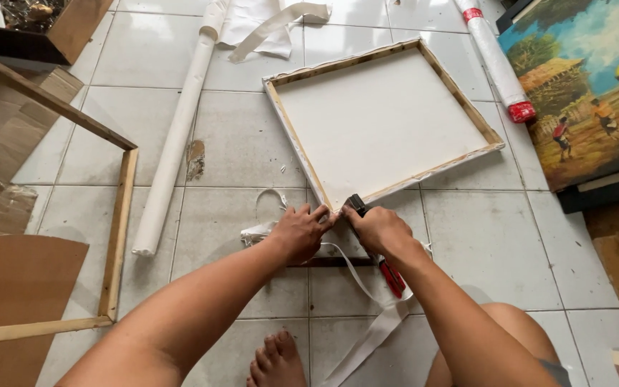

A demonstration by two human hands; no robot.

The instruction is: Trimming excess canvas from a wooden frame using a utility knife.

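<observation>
Red labels point(521, 111) band the white roll point(492, 54), upper right.

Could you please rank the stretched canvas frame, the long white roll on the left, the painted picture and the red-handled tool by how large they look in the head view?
1. Stretched canvas frame.
2. Painted picture, though the picture edge cuts it off.
3. Long white roll, long but thin.
4. Red-handled tool, mostly hidden under the right hand.

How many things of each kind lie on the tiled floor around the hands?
Stretched canvas frame, held at its near corner by the left hand and right hand: 1
Bare wooden frame: 1
White rolls: 2
Finished painting: 1
Red-handled tool: 1
Total: 6
</observation>
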